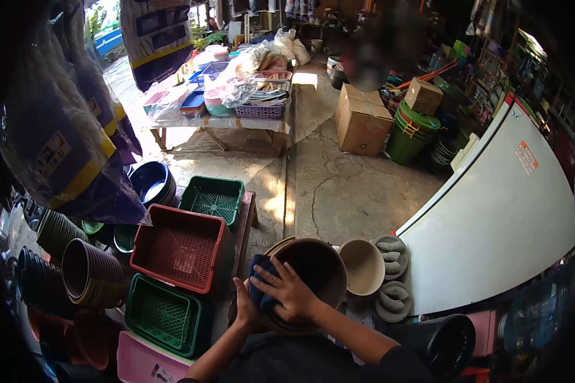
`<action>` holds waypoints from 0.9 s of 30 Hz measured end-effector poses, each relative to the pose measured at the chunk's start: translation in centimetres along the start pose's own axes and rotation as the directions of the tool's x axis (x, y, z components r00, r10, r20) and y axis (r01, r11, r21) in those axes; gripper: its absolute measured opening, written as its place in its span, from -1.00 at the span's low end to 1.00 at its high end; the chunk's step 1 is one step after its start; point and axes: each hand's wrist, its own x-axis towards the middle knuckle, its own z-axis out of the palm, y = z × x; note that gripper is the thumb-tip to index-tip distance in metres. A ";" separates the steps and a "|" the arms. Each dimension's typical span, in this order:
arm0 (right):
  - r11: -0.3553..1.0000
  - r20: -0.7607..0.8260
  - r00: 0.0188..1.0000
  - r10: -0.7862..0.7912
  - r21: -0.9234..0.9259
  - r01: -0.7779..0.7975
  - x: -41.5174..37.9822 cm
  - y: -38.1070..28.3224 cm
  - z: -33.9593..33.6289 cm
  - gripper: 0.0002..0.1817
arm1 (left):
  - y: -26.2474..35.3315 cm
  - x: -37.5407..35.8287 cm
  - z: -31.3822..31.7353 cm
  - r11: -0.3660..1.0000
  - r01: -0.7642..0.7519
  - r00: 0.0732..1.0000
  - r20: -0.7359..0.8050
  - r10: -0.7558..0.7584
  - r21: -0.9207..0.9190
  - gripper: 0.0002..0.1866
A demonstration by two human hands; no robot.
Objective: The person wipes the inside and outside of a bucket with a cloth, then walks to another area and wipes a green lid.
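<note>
A round brown pot [331,271] is tilted in front of my body, its dark mouth facing up and away. A folded dark blue cloth [262,265] lies over its left rim and side. My right hand [289,288] presses on the cloth, fingers spread across it against the pot. At the pot's left side my left hand [245,306] steadies it, thumb up; its other fingers are mostly hidden. Just right of the pot stands a cream round pot [361,267].
Red [179,220] and green baskets [134,306] stand close on my left, above a pink tub [144,360]. Stacked brown pots [86,271] lie farther left. A white panel [485,223] leans at right, near grey stone mortars [391,300]. Cardboard boxes [363,121] sit ahead.
</note>
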 end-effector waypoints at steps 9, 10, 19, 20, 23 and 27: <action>0.976 0.198 0.980 0.027 0.205 -0.069 -7.4 0.4 0.3 -0.16 | 0.7 1.9 -1.6 0.958 -0.171 0.944 -0.241 0.226 0.230 -0.76; 0.977 0.202 0.979 0.024 0.203 -0.066 -8.4 1.4 -0.2 -0.16 | 0.9 1.9 -1.9 0.969 -0.184 0.945 -0.240 0.221 0.168 -0.76; 0.917 -0.211 0.898 0.385 -0.023 -0.398 -11.0 7.2 -4.1 -0.19 | 3.6 0.3 -3.2 0.993 -0.107 0.978 -0.182 0.097 -0.046 -0.66; 0.916 -0.217 0.897 0.386 -0.023 -0.400 -10.4 8.1 -3.9 -0.19 | 3.5 0.3 -3.3 0.993 -0.108 0.979 -0.177 0.098 -0.043 -0.66; 0.906 -0.351 0.857 0.377 0.333 -0.262 -7.7 8.9 -4.5 -0.30 | 3.0 -0.1 -3.7 0.993 -0.088 0.984 -0.163 0.074 -0.075 -0.62; 0.767 -0.330 0.756 0.565 0.548 -0.334 -4.4 9.7 -5.0 -0.49 | 2.9 -0.7 -3.7 0.981 -0.049 0.993 -0.095 0.068 0.186 -0.56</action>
